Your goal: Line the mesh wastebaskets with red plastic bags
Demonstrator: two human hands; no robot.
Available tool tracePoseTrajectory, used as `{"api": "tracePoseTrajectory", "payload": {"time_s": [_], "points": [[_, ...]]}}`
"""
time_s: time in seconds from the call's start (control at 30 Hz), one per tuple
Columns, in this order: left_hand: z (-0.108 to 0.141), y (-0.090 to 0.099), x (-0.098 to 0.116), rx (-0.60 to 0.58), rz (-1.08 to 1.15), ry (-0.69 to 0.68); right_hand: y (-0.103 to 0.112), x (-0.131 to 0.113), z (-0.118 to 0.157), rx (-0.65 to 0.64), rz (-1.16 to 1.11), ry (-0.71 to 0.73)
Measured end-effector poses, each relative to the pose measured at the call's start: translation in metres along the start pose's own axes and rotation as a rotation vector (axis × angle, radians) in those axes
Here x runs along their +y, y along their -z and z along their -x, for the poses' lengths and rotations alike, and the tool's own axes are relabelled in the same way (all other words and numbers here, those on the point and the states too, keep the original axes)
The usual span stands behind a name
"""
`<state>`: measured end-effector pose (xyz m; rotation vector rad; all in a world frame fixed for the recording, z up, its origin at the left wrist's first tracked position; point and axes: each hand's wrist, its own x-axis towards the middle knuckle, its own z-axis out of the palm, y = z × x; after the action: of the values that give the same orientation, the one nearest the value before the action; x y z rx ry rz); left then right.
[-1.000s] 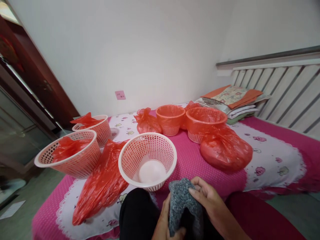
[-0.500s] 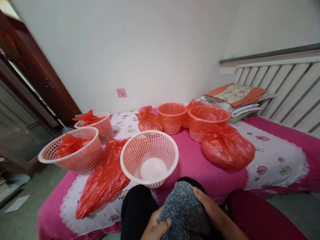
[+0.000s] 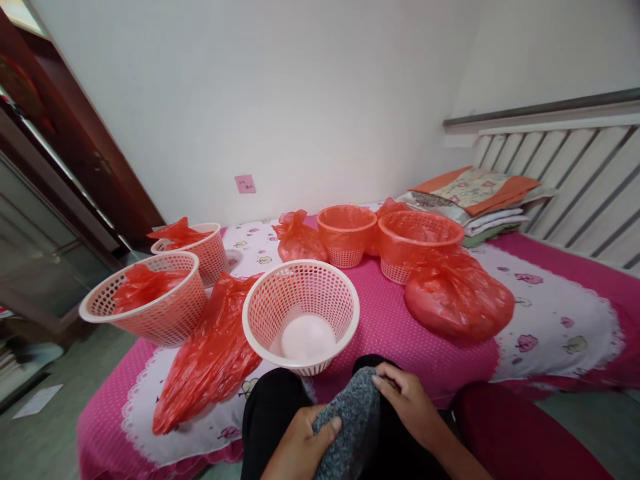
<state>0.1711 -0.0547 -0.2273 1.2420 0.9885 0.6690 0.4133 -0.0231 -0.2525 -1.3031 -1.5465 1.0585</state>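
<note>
A grey, speckled knitted piece [image 3: 351,410], of a kind I cannot make out, is held over my knees at the bottom of the view. My left hand [image 3: 311,437] grips its near left side, thumb on top. Its upper right corner is pinched by my right hand [image 3: 400,393]. The piece looks folded narrow, and its lower end runs out of the frame. Just beyond my knees stands a white plastic basket [image 3: 250,313] with holes in its wall and nothing visible inside.
Left are two more white baskets [image 3: 165,317] holding red plastic bags; a flat red bag [image 3: 213,363] lies beside them. Further back are two baskets covered in red plastic [image 3: 347,230]. A filled red bag [image 3: 457,297] sits right. Folded bedding [image 3: 480,193] is stacked by the headboard.
The knitted piece has gone from spread wide to narrower and turned between my hands. My right hand has moved slightly up and now pinches its corner. The baskets stay put.
</note>
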Motion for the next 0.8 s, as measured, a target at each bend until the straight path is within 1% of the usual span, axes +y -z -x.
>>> {"api": "tracePoseTrajectory", "payload": {"time_s": [0.07,0.13,0.2,0.23,0.3,0.37,0.4,0.47,0.57,0.63,0.67,0.73,0.8], "points": [[0.003,0.004,0.005,-0.025,-0.042,0.043,-0.003,0.003,0.001,0.030,-0.011,0.001],[0.005,0.006,0.006,-0.061,-0.043,0.054,-0.004,0.000,0.002,0.073,-0.047,-0.012],[0.005,0.006,0.004,-0.129,-0.018,0.046,-0.006,-0.008,0.006,0.058,-0.056,-0.004],[0.006,0.005,0.003,-0.177,-0.016,0.039,-0.007,-0.014,0.009,0.005,-0.044,0.009],[0.005,0.004,0.001,-0.265,-0.050,0.017,-0.009,-0.026,0.015,-0.181,0.003,0.024],[0.005,0.003,-0.001,-0.304,-0.112,0.012,-0.012,-0.033,0.022,-0.399,0.045,-0.011],[0.005,0.005,-0.002,-0.298,-0.140,0.022,-0.013,-0.035,0.025,-0.477,0.064,-0.047],[0.005,0.009,-0.005,-0.238,-0.185,0.051,-0.015,-0.035,0.028,-0.550,0.101,-0.128],[0.006,0.019,-0.015,-0.118,-0.218,0.068,-0.012,-0.032,0.027,-0.575,0.090,-0.202],[0.005,0.025,-0.023,-0.023,-0.192,0.035,-0.006,-0.031,0.024,-0.572,0.056,-0.187],[0.004,0.027,-0.028,0.023,-0.155,0.006,-0.002,-0.031,0.022,-0.551,0.046,-0.166],[0.001,0.030,-0.037,0.113,-0.041,-0.046,0.005,-0.030,0.018,-0.501,0.035,-0.120],[-0.002,0.031,-0.045,0.162,0.068,-0.065,0.011,-0.027,0.016,-0.475,0.017,-0.072]]}}
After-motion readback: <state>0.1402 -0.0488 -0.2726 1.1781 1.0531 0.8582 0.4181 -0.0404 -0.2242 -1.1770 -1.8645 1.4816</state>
